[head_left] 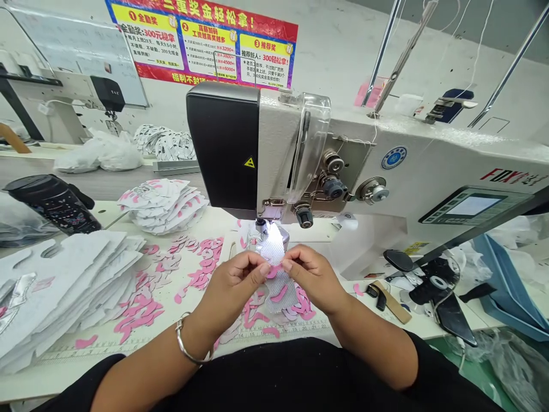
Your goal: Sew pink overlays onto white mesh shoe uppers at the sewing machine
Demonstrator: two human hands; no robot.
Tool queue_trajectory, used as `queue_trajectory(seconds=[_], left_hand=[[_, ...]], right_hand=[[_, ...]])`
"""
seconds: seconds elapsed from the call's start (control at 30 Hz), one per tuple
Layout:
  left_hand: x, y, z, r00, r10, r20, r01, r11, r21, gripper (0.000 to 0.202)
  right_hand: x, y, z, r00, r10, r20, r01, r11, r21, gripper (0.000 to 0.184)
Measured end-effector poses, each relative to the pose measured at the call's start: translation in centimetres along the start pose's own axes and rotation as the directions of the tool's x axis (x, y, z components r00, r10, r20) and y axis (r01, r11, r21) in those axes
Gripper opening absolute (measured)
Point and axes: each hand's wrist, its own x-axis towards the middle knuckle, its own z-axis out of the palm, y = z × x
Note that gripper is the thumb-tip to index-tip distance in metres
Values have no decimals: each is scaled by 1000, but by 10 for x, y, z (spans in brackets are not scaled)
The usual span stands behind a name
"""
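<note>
Both my hands meet in front of the needle area of a sewing machine (pixel 295 149). Between them is a white mesh fabric piece (pixel 273 252), its far end beneath the presser foot (pixel 261 225). My left hand (pixel 240 280) pinches its left side, thumb against fingers, beside a small pink patch (pixel 271 273). On the right edge, my right hand (pixel 311 277) pinches in the same way. More white mesh with a pink curved piece (pixel 279 294) lies just below my fingers. The exact grip at the fingertips is partly hidden.
Pink cut pieces (pixel 141 312) lie scattered to the left, beside stacks of white fabric panels (pixel 77 286) and a further pile (pixel 165 206). A dark tumbler (pixel 54 203) leans at far left. On the right are a phone (pixel 455 317), thread spools and a blue tray (pixel 510 286).
</note>
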Motion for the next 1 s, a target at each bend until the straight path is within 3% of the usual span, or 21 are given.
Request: queue_trajectory(seconds=[0.07, 0.13, 0.33, 0.43, 0.6, 1.0], left_hand=[[7, -2, -4, 989, -11, -148, 22, 997, 77, 28], [16, -4, -8, 970, -70, -232, 95, 991, 98, 35], [38, -13, -8, 970, -214, -112, 213, 977, -28, 36], [42, -16, -8, 978, -196, -68, 187, 975, -122, 30], [40, -16, -11, 989, -143, -41, 140, 989, -52, 26], [37, -11, -6, 977, -183, -111, 179, 983, -46, 31]], right_hand=[[12, 1, 0, 991, -106, -78, 91, 980, -178, 10], [25, 3, 0, 982, -160, -103, 122, 942, -311, 11], [51, 14, 7, 999, -25, -48, 2, 898, -439, 8], [49, 17, 9, 998, -29, -53, 1, 888, -459, 7], [43, 14, 7, 998, -15, -55, -12, 890, -456, 10], [55, 10, 14, 996, 25, -81, -65, 837, -543, 20]])
